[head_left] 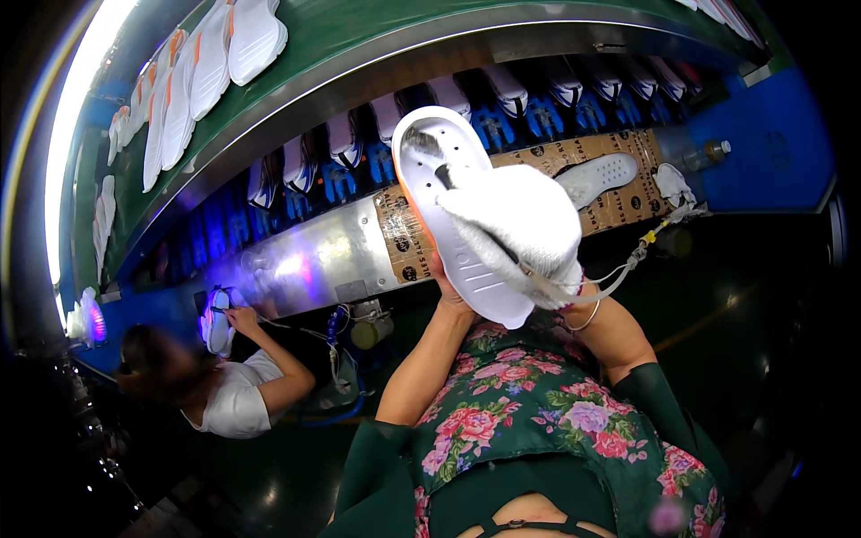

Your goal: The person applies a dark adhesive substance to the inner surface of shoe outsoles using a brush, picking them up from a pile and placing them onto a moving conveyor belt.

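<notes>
A white shoe sole (484,260) with an orange outer edge is held up in front of me, its hollow inner face towards me. My left hand (448,289) grips it from beneath along its left edge, fingers mostly hidden behind it. In a white fabric glove, my right hand (529,215) is closed over the sole's upper half. From its fingers a brush (421,141) with dark bristles touches the sole's inside near the top end. A thin clear tube (619,276) runs from this hand off to the right.
Cardboard (650,193) covers part of the metal bench, with a grey perforated sole (599,179) and a crumpled white cloth (673,186) there. Shoes line the rack (386,117) behind. White soles (256,40) lie on the green upper shelf. At left, a co-worker (238,390) handles a shoe (218,323).
</notes>
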The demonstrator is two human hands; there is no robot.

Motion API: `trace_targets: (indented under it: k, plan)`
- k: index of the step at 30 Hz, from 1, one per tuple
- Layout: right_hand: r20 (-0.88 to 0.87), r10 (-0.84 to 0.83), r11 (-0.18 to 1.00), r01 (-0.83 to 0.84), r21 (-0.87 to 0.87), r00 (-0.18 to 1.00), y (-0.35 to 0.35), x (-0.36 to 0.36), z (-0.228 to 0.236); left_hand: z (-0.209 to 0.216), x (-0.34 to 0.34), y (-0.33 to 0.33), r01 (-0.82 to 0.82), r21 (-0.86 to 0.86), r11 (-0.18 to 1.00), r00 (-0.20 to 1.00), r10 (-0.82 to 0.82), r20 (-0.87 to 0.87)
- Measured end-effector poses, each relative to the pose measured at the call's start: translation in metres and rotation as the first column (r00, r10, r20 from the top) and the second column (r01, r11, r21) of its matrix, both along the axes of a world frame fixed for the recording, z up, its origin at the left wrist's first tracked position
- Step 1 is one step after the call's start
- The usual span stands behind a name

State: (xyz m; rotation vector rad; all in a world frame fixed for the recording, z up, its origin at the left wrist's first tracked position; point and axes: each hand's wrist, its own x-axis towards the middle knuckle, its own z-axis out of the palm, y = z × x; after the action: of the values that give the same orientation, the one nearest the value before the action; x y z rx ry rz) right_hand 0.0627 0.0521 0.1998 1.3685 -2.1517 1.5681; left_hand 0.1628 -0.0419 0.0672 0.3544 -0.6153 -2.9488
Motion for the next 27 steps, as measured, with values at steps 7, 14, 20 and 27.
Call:
trace_targets:
  k: [7,14,20,27]
  plan:
    - [0.241,0.027,0.974,0.028,-0.224,0.970,-0.011,0.002,-0.004,-0.025,-0.016,-0.007,-0.118,0.132,0.984,0.991,0.126,-0.055]
    - [0.037,-0.055,0.990,0.059,-0.128,0.998,-0.017,0.015,-0.008,-0.020,-0.027,-0.015,-0.135,0.070,0.988,0.985,0.142,-0.095]
    - [0.037,-0.099,0.980,0.104,-0.170,0.994,-0.017,0.009,-0.009,-0.027,-0.037,-0.027,-0.133,0.049,0.990,0.978,0.139,-0.154]
    - [0.301,-0.107,0.957,0.181,-0.228,0.947,-0.023,0.022,-0.029,-0.013,-0.042,-0.035,-0.164,0.125,0.979,0.977,0.179,-0.118]
